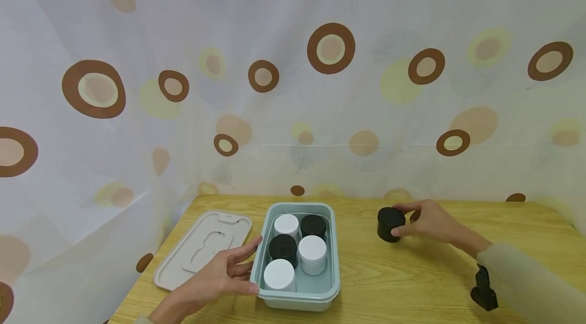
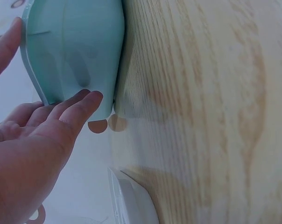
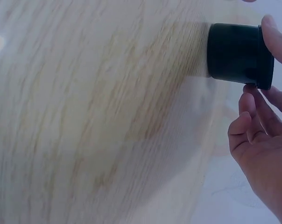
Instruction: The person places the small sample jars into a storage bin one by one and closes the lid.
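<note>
A pale blue-green plastic box (image 1: 335, 263) stands on the table in the head view. Inside are three white jars (image 1: 313, 248) and two black ones, in staggered rows. My left hand (image 1: 220, 274) rests at the box's left side, thumb at the near corner of the rim and fingers extended along the wall. Off to the right, my right hand (image 1: 430, 222) pinches a short black jar (image 1: 390, 223) between thumb and fingers. The right wrist view shows that jar (image 3: 234, 52) upright on the wood, its lid edge under the thumb.
A light rectangular lid (image 1: 201, 247) with a moulded recess lies left of the box, partly behind my left hand. The wooden table (image 1: 366, 283) ends at a patterned curtain (image 1: 293, 110) along the back and left. A black band (image 1: 483, 288) sits by my right sleeve.
</note>
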A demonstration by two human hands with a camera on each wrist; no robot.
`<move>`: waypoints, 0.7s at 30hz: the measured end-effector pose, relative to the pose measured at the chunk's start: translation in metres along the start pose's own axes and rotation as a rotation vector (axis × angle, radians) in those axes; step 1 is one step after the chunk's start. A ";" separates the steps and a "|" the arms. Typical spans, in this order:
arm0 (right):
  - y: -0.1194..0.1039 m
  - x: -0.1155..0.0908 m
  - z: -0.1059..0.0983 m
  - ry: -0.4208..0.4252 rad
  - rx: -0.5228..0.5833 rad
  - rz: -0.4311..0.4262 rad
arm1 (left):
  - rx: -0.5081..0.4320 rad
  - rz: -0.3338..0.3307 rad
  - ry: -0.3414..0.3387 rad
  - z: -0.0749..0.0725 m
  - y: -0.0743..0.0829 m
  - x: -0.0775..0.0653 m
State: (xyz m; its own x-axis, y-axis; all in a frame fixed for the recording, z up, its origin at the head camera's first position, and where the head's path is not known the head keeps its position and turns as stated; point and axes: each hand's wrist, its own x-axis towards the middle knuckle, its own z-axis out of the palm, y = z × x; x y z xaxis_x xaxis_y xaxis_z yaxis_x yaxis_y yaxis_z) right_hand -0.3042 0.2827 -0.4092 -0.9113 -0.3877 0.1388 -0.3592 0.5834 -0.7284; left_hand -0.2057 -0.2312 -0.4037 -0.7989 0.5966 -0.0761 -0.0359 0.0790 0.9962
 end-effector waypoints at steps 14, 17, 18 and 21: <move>0.002 -0.004 0.008 -0.028 0.160 0.159 | -0.022 0.022 -0.021 0.001 0.000 -0.001; -0.004 -0.006 0.009 -0.039 0.252 0.184 | -0.022 0.029 -0.020 0.000 -0.001 0.000; -0.007 -0.007 0.009 -0.048 0.279 0.185 | -0.021 0.031 -0.019 0.000 -0.001 0.000; -0.018 -0.010 0.010 -0.072 0.338 0.184 | -0.023 0.031 -0.021 0.000 -0.002 0.001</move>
State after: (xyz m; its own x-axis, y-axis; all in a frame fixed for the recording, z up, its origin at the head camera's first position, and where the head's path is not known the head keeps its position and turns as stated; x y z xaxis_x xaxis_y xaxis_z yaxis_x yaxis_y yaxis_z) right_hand -0.2868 0.2691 -0.4041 -0.9336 -0.3542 -0.0536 -0.0932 0.3846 -0.9184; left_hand -0.2064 -0.2312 -0.4056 -0.7872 0.6150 -0.0457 -0.0252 0.0420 0.9988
